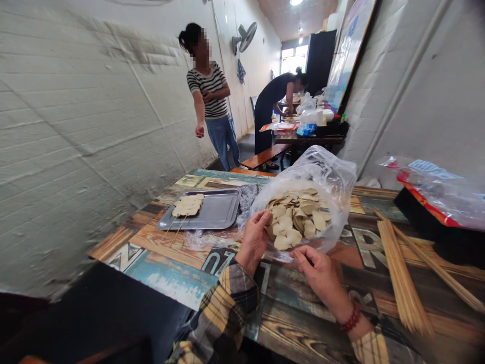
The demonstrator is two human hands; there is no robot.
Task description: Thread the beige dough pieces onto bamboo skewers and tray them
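Observation:
An open clear plastic bag (337,177) full of thin, pale beige flat slices (303,207) lies on the table in front of me. My left hand (254,242) is at the bag's left side, thumb and fingers pinched on the edge of a slice. Close to the bag's front edge, my right hand (320,273) has its thumb and forefinger pressed together beside the nearest slices; what they hold is too small to make out. On a metal tray (225,207) to the left rest skewered slices (187,206), their thin sticks poking over the near rim.
A bundle of bamboo skewers (401,273) lies at the right, near a black container (454,237) with plastic packaging. Crumpled clear plastic (248,197) sits between tray and bag. Beyond the patterned table (170,283), one person (210,96) stands and another (275,101) bends over a farther table.

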